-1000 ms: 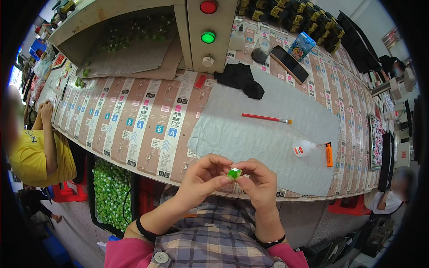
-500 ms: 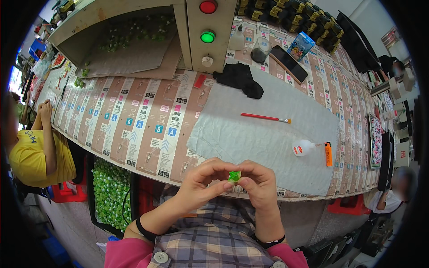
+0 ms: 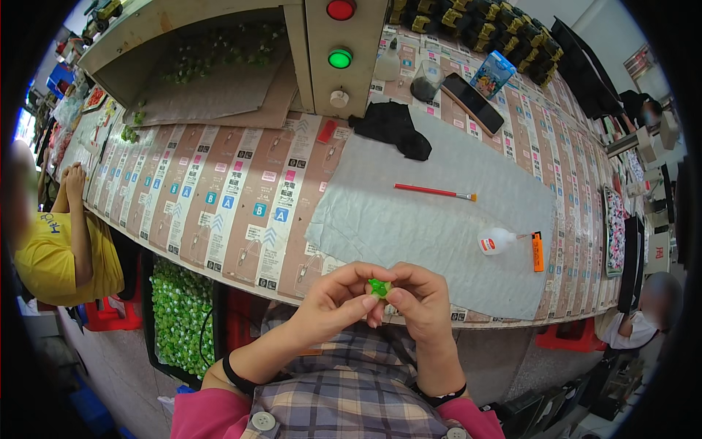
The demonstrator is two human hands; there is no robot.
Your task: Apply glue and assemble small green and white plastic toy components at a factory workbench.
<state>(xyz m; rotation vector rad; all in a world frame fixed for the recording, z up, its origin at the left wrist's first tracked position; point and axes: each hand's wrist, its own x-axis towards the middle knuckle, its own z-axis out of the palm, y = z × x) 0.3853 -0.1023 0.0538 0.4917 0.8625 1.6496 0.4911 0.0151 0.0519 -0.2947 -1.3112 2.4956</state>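
Observation:
A small bright green plastic piece [image 3: 379,287] is pinched between the fingertips of both hands, just over the near edge of the workbench. My left hand [image 3: 338,301] grips it from the left with thumb and forefinger. My right hand [image 3: 419,301] meets it from the right, fingers curled around it. Most of the piece is hidden by my fingers. Beyond my hands a grey cloth mat [image 3: 409,219] covers the bench.
On the mat lie a red-handled brush [image 3: 434,192], a small white glue bottle [image 3: 496,240] and an orange lighter [image 3: 537,252]. A black cloth [image 3: 393,128] and a dark phone [image 3: 474,102] sit farther back. A bin of green pieces [image 3: 180,318] stands lower left, beside a seated person in yellow [image 3: 58,249].
Both hands, still pinching the green piece, have drifted slightly down toward my body. Nothing on the bench has moved.

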